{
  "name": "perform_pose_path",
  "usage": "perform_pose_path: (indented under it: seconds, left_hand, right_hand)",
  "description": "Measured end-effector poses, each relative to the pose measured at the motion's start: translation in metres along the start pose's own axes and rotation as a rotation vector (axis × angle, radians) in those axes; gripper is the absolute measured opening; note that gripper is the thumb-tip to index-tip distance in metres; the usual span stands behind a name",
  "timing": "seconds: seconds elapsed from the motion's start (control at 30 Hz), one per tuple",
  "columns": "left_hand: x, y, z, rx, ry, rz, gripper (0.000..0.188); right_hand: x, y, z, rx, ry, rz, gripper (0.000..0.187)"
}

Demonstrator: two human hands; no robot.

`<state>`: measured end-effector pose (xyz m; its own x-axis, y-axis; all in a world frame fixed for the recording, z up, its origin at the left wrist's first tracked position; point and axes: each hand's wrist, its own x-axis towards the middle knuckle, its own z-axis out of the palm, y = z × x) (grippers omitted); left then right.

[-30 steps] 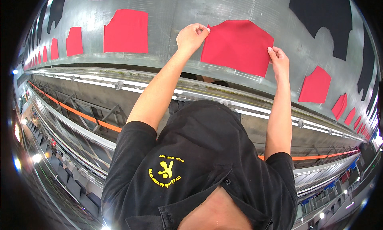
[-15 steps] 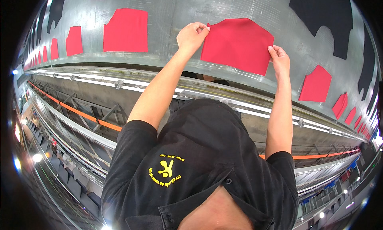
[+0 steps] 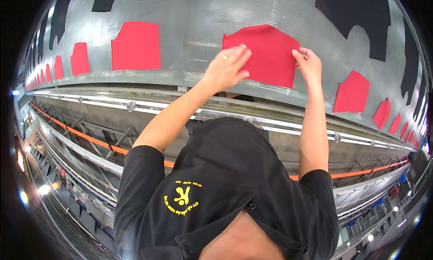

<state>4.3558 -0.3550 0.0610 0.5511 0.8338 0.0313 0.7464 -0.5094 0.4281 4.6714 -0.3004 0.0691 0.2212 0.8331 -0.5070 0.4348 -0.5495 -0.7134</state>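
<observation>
A red fabric piece [image 3: 266,52] with cut corners lies flat on the long grey conveyor belt [image 3: 198,30]. My left hand [image 3: 228,68] rests flat on its left part, fingers spread over the cloth. At its right edge, my right hand [image 3: 308,61] pinches the cloth between fingertips. Both arms reach up from my black shirt at the bottom of the view.
More red fabric pieces [image 3: 136,46] lie spaced along the belt to the left and right [image 3: 352,92]. Black fabric pieces [image 3: 356,14] lie on the far side. A metal frame with an orange strip [image 3: 90,140] runs under the belt edge.
My left hand has slid from the cloth's upper left corner rightward onto its surface. My right hand stays at the right edge.
</observation>
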Motion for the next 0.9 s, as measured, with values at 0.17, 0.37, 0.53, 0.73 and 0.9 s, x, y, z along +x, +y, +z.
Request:
perform_pose_path:
  seconds: [0.17,0.37,0.53,0.73,0.9]
  left_hand:
    - [-0.007,0.013,0.036,-0.001,-0.189,0.261,0.085]
    - [0.052,-0.001,0.018,0.109,-0.463,0.226,0.087]
    - [0.083,-0.031,0.033,0.189,-0.037,0.168,0.08]
    - [0.066,0.0,0.038,0.214,-0.052,0.036,0.08]
    - [0.031,0.004,0.052,0.2,-0.038,-0.098,0.07]
  right_hand:
    - [-0.024,-0.012,0.01,-0.115,-0.091,-0.236,0.027]
    - [-0.049,0.035,-0.01,-0.135,-0.006,-0.315,0.02]
    - [-0.063,0.047,-0.01,-0.006,0.275,-0.202,0.029]
    - [-0.064,-0.001,0.047,-0.331,0.319,-0.637,0.047]
    - [-0.055,-0.013,0.12,-0.489,0.208,-0.801,0.068]
